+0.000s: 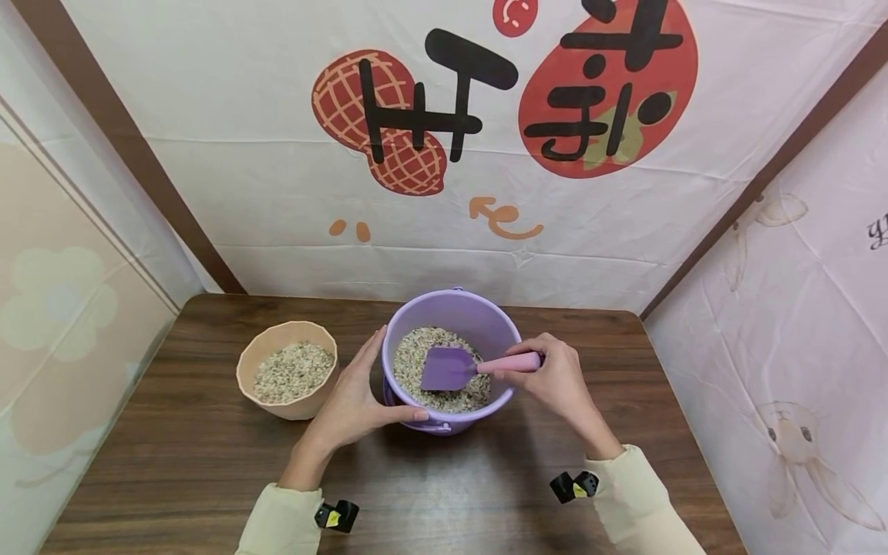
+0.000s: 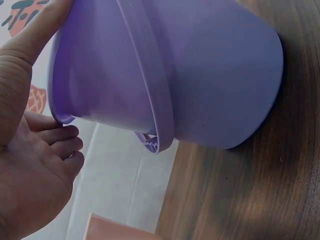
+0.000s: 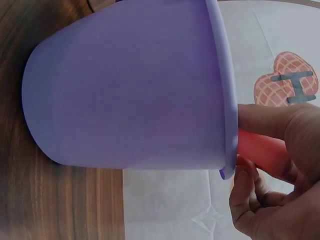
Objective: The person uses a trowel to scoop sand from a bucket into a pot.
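Observation:
A purple bucket [image 1: 487, 314] stands upright on the table, holding pale, speckled grains [image 1: 423, 343]. My left hand [image 1: 354, 405] rests against its left side, thumb along the near rim and fingers spread; in the left wrist view, the hand [image 2: 35, 170] touches the rim. My right hand [image 1: 555, 378] grips the pink handle of a small shovel [image 1: 447, 368] at the right rim. The shovel's purple blade is inside the bucket, over the grains; no grains show on it. In the right wrist view, the bucket wall [image 3: 135, 90] hides the blade.
A peach bowl [image 1: 253, 362] with similar grains stands left of the bucket, close to my left hand. The bucket's handle [image 2: 150, 80] hangs down its side. Behind the wooden table [image 1: 444, 493] hangs a printed white cloth [image 1: 243, 177].

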`<control>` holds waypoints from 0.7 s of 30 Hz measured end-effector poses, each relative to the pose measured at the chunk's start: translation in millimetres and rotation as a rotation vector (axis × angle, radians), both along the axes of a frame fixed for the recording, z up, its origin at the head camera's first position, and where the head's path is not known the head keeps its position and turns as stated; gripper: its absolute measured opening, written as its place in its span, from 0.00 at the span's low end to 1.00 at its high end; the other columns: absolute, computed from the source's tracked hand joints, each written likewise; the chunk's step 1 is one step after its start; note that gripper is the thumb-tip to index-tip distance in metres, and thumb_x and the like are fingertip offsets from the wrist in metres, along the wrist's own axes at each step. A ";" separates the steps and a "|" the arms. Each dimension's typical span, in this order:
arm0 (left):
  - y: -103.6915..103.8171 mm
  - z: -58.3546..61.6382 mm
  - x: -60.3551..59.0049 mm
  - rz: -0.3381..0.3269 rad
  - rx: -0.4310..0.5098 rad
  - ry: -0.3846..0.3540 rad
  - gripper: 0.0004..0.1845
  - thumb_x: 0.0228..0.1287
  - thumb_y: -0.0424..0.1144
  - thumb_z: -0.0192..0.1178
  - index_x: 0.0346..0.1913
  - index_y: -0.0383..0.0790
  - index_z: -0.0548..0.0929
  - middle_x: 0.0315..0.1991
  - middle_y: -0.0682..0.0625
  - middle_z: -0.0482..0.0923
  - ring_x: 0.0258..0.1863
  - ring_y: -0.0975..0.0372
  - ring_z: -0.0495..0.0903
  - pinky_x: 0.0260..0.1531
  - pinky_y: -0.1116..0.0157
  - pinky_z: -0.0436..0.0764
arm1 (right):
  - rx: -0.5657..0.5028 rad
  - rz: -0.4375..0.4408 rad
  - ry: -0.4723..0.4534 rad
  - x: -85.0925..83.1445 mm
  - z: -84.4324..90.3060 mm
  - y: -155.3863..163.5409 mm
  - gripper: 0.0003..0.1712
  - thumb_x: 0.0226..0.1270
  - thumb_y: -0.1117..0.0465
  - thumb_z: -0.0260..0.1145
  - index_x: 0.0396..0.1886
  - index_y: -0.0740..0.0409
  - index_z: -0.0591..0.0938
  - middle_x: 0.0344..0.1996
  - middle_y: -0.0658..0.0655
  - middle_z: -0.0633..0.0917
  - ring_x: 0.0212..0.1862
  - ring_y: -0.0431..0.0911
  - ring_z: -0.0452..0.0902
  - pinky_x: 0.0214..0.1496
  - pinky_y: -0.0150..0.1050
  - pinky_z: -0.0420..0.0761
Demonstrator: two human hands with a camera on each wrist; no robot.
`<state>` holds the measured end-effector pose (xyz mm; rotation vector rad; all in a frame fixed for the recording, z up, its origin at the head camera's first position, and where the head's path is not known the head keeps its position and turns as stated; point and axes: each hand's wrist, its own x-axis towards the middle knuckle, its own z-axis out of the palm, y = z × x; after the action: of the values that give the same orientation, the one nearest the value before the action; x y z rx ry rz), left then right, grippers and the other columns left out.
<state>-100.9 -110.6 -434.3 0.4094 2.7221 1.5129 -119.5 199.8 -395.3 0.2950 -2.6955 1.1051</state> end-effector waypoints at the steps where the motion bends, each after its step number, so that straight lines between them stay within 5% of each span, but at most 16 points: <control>1: -0.2 -0.1 -0.1 0.001 -0.001 0.002 0.77 0.30 0.66 0.83 0.82 0.44 0.50 0.80 0.42 0.51 0.77 0.47 0.54 0.72 0.41 0.59 | -0.003 0.007 0.001 0.1 -0.1 0.9 0.19 0.39 0.57 0.89 0.35 0.52 0.92 0.32 0.49 0.86 0.38 0.47 0.81 0.42 0.45 0.78; 8: -0.9 2.1 0.3 -0.005 -0.032 0.010 0.77 0.31 0.66 0.83 0.82 0.43 0.49 0.80 0.41 0.50 0.77 0.46 0.53 0.71 0.41 0.59 | -0.038 0.079 -0.018 2.0 1.6 13.8 0.26 0.42 0.57 0.88 0.44 0.55 0.91 0.37 0.50 0.87 0.42 0.46 0.81 0.45 0.46 0.80; 14: -21.5 23.1 0.5 0.004 -0.119 0.020 0.75 0.37 0.67 0.80 0.83 0.48 0.44 0.81 0.41 0.44 0.78 0.43 0.50 0.71 0.38 0.56 | -0.055 0.221 -0.089 6.4 10.6 46.0 0.33 0.46 0.56 0.87 0.53 0.59 0.87 0.45 0.51 0.86 0.47 0.47 0.86 0.51 0.44 0.85; 21: -66.9 42.5 -12.5 0.056 -0.302 0.209 0.59 0.62 0.57 0.71 0.81 0.33 0.46 0.80 0.34 0.45 0.78 0.41 0.47 0.74 0.42 0.53 | 0.198 0.197 -0.107 1.7 24.4 83.7 0.27 0.65 0.58 0.75 0.62 0.62 0.82 0.57 0.62 0.84 0.59 0.58 0.80 0.59 0.58 0.79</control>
<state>-113.4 -177.6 -391.9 0.5111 3.0804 1.0950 -117.8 283.5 -370.9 0.5599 -2.9279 0.9257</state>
